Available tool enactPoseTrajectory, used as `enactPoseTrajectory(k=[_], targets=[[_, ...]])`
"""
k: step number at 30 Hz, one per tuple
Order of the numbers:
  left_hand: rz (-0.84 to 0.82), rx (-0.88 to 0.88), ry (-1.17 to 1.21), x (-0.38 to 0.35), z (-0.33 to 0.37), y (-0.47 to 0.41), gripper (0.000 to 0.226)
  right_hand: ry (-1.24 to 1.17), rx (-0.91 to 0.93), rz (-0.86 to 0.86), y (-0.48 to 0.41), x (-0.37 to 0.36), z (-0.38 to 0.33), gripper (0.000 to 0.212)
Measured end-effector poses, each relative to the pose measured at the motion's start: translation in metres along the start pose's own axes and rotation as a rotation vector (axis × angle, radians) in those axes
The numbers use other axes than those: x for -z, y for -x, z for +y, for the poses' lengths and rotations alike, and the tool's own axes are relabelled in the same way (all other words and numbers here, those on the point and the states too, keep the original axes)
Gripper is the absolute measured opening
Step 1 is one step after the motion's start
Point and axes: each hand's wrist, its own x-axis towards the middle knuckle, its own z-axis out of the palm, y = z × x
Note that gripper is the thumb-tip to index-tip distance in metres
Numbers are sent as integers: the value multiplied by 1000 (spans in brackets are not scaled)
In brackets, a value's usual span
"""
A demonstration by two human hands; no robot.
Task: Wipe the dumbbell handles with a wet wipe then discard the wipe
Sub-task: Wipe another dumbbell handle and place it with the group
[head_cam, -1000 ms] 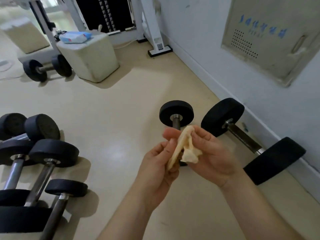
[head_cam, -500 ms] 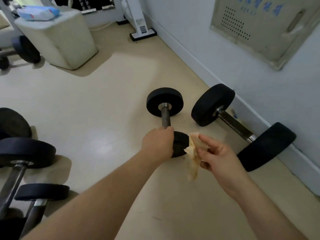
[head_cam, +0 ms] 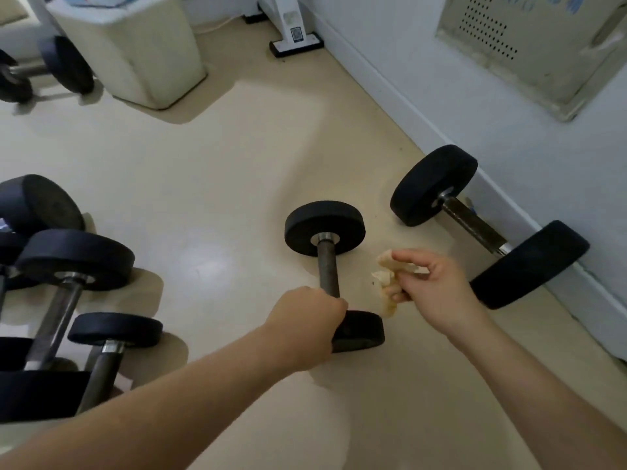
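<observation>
A small black dumbbell (head_cam: pixel 325 228) lies on the floor in the middle, its metal handle pointing toward me. My left hand (head_cam: pixel 307 322) is closed around the near end of that handle, next to the near weight. My right hand (head_cam: pixel 429 288) hovers just right of the handle, pinching a crumpled yellowish wet wipe (head_cam: pixel 385 269). The wipe is not touching the handle. A larger dumbbell (head_cam: pixel 473 225) lies along the wall at right.
Several dumbbells (head_cam: pixel 73 259) are piled at the left edge. A cream bin (head_cam: pixel 135 52) stands at the back left with a blue wipe packet on top. The white wall and baseboard (head_cam: pixel 509 198) run along the right. A machine foot (head_cam: pixel 295 40) sits at the back.
My left hand let go of the wipe and took hold of the small dumbbell's handle. My right hand kept the wipe and moved to the right of the handle. The view shifted closer.
</observation>
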Motion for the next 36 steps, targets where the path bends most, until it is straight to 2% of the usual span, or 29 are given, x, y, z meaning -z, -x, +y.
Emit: enactPoseTrajectory(k=[4, 7, 9, 14, 17, 21, 24, 26, 27, 30, 31, 32, 34, 36], targets=[[-45, -1, 6, -14, -6, 27, 27, 1, -4, -93, -14, -40, 0, 29], [-62, 26, 36, -17, -9, 31, 28, -277, -155, -176, -27, -67, 5, 30], [-66, 33, 45, -18, -10, 31, 28, -365, -183, -120, -39, -82, 7, 28], [-65, 39, 42, -21, -8, 29, 30, -191, -126, -14, -62, -109, 25, 23], [-52, 17, 28, -22, -6, 25, 28, -214, -99, -3, -66, -110, 38, 16], [-39, -12, 38, -21, -3, 22, 21, -405, -285, -112, -63, -99, 46, 15], [-24, -23, 48, -22, -6, 23, 23, -270, -287, -316, -45, -83, 58, 20], [-9, -15, 75, -26, -9, 26, 25, -161, -216, -437, -34, -77, 57, 13], [-5, -9, 87, -26, -10, 27, 25, -169, -189, -413, -36, -78, 53, 11], [-19, 4, 104, -27, -13, 28, 26, -167, -126, -123, -64, -88, 37, 14], [-30, 6, 108, -26, -13, 28, 28, -144, -119, -93, -68, -90, 35, 14], [-40, 6, 113, -25, -14, 28, 29, -158, -133, -112, -65, -89, 39, 14], [-43, 19, 119, -23, -14, 29, 29, -200, -201, -282, -41, -83, 46, 14], [-44, 43, 108, -22, -13, 28, 28, -58, -124, -383, -33, -79, 46, 11]])
